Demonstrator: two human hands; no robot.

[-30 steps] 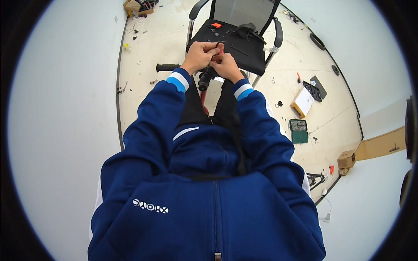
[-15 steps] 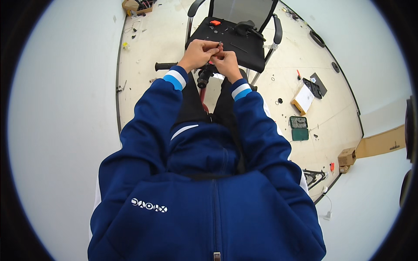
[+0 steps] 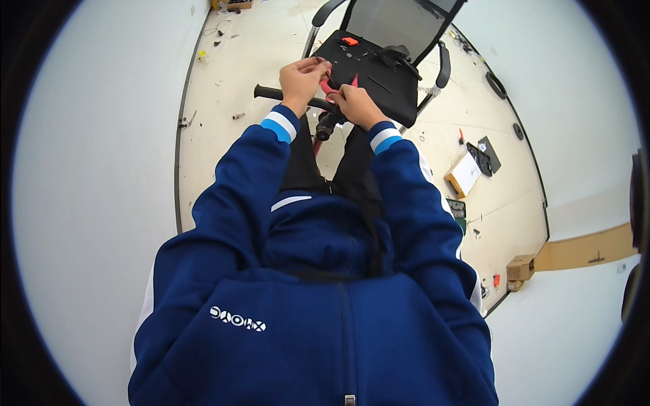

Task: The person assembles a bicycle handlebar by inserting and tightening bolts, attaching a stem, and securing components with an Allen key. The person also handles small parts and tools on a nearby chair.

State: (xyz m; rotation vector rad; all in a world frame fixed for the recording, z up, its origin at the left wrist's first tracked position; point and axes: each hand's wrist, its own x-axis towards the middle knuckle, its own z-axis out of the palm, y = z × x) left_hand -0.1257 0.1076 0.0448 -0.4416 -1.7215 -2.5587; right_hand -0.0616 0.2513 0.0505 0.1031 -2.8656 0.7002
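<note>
My left hand point(image 3: 302, 81) is raised above the handlebar point(image 3: 318, 103), thumb and fingers pinched together. A thin dark piece seems to be at its fingertips, too small to name. Lower and to the right, my right hand point(image 3: 359, 105) has its fingers curled by the middle of the bar; what they hold, if anything, is hidden. A red frame part point(image 3: 328, 87) shows between the hands, just beyond the bar. The bar's black grip point(image 3: 268, 92) sticks out at the left. Below the bar, the black stem point(image 3: 326, 130) stands between my legs.
A black office chair point(image 3: 396, 98) faces me just beyond the bar. On its seat lie an orange item point(image 3: 349, 42), a black bicycle saddle point(image 3: 394, 55) and small parts. To the right on the floor are a white-topped box point(image 3: 464, 174), a black tool case point(image 3: 480, 160) and tyres point(image 3: 496, 85).
My hands, which were together over the bar, have drawn apart: the left up and left, the right to the right and lower. The view has shifted, and the red part shows more.
</note>
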